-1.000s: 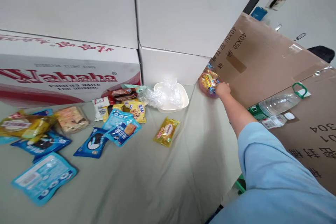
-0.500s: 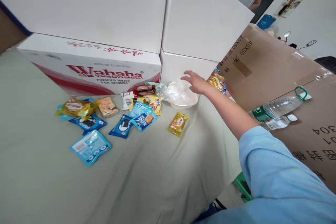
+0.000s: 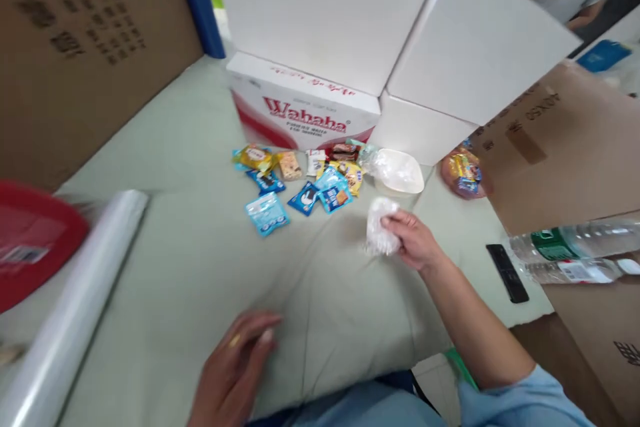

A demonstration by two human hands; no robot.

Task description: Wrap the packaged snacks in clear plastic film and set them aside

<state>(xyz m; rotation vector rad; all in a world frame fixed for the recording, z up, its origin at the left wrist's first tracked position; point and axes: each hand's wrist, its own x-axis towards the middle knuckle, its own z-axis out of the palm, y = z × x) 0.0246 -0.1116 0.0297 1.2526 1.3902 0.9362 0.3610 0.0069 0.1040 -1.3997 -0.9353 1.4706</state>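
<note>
White boxes (image 3: 325, 7) line the far side of the tabletop (image 3: 175, 247); the right hand (image 3: 414, 239) pinches crumpled plastic (image 3: 379, 228); nearer, the left hand (image 3: 223, 373) (wearing a ring (image 3: 235, 340)) curls loosely.

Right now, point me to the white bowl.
In the head view, the white bowl sits right of centre, beyond the right hand, just right of the snack packets.

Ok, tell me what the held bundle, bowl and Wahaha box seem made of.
Bundle: probably thin glossy plastic, by its crinkled, translucent look.
Bowl: likely smooth plastic, even-walled, though possibly paper.
Box: likely matte printed cardboard: flat faces, straight edges.
</note>
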